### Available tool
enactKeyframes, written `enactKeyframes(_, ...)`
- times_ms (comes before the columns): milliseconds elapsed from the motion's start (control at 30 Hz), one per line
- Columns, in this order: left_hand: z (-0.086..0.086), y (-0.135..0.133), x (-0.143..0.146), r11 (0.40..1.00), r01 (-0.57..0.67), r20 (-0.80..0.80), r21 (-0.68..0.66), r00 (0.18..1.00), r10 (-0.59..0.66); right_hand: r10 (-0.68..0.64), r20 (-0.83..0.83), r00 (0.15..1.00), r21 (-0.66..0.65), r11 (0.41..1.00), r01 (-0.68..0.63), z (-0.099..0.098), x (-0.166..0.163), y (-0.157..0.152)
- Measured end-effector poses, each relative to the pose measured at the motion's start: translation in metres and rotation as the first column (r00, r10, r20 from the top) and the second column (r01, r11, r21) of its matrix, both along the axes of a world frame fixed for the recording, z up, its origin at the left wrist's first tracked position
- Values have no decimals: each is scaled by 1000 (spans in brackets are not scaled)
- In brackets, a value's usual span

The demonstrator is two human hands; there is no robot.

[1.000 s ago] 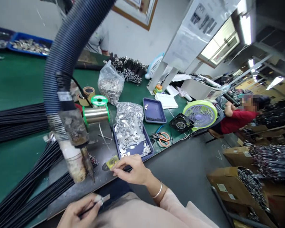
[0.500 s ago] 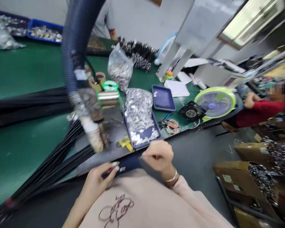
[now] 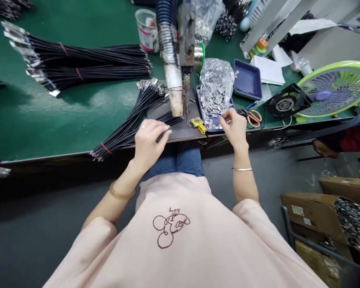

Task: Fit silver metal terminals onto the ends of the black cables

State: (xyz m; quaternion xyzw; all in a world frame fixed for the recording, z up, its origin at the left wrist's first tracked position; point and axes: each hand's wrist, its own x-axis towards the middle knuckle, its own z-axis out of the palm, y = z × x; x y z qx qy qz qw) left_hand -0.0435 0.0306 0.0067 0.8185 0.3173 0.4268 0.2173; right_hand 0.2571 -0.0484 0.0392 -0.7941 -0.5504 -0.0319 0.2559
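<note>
My left hand [image 3: 150, 140] is closed in front of the table edge, thumb and fingertips together; anything between them is too small to make out. Just beyond it lies a bundle of black cables [image 3: 129, 116] with metal connectors at the far end and a red tie near the front. My right hand [image 3: 235, 126] pinches at the right front of a blue tray [image 3: 201, 107], its fingertips close to small metal connector shells [image 3: 213, 122]. Whether a shell is in the pinch, I cannot tell. A clear bag of shells [image 3: 217, 82] lies on the tray.
A soldering iron [image 3: 186, 92] and a fume hose [image 3: 169, 56] hang over the work plate. Near the edge are a yellow tool [image 3: 198, 125] and orange-handled scissors [image 3: 254, 119]. Tied cables [image 3: 93, 60], an open blue tray [image 3: 248, 80] and a green fan [image 3: 333, 90] stand around.
My view has swung toward the table. My right hand has gone from near my lap to the connector tray; my left hand has moved up to the table edge beside the cables.
</note>
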Motion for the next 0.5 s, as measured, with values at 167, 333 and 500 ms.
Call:
enactKeyframes(167,-22,19,25,988,-52,-229,148,970,86,44,34,998,-36,998,-43,-23,9,21)
enactKeyframes(333,-31,9,28,989,-30,-295,143,953,71,84,60,995,-99,992,-78,-32,14,32)
enactKeyframes(500,-28,8,26,989,-30,-156,148,986,53,95,143,985,-146,987,-74,-31,17,38)
